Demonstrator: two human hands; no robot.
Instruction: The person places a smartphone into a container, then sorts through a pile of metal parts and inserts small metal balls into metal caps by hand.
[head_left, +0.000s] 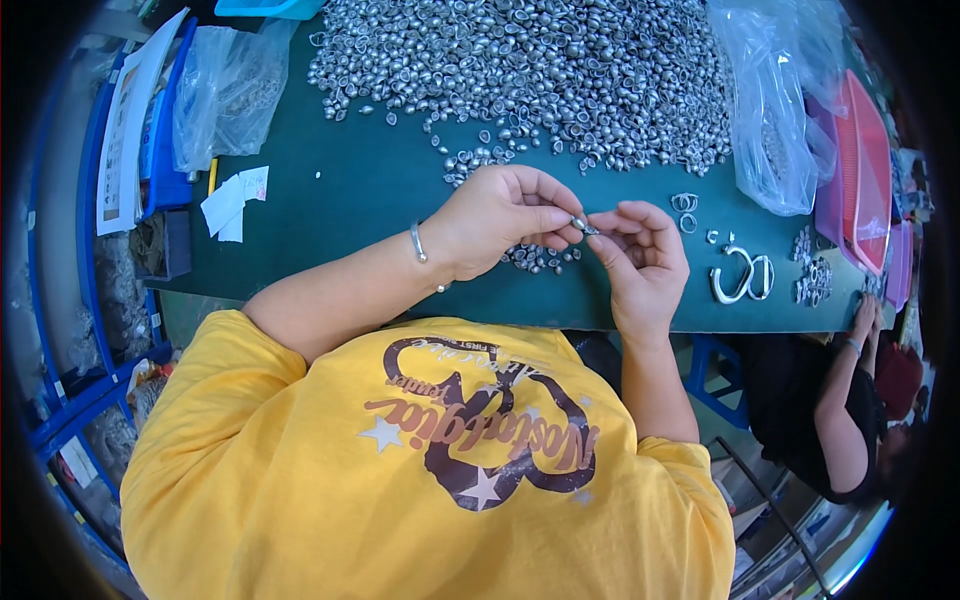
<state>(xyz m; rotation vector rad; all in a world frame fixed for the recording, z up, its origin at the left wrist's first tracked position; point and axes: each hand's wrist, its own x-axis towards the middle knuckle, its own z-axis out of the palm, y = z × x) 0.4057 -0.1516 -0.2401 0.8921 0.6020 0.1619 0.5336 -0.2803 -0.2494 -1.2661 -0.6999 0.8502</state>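
Note:
My left hand (497, 217) and my right hand (643, 262) meet over the front of the green table, fingertips nearly touching. Between the left thumb and forefinger I pinch a small silver metal piece (578, 224), rounded and shiny. The right thumb and fingers close on the same piece from the other side, and they partly hide it. Under and behind my left hand lies a small group of similar silver pieces (541, 259). Beyond my hands spreads a large heap of these hollow, bead-like metal pieces (540, 60).
Silver rings and cuffs (742, 278) lie right of my hands. A clear plastic bag (775, 140) and a red basket (862, 170) stand at the far right, near another person (840, 420). Paper slips (235, 203) and a plastic bag (235, 95) are on the left.

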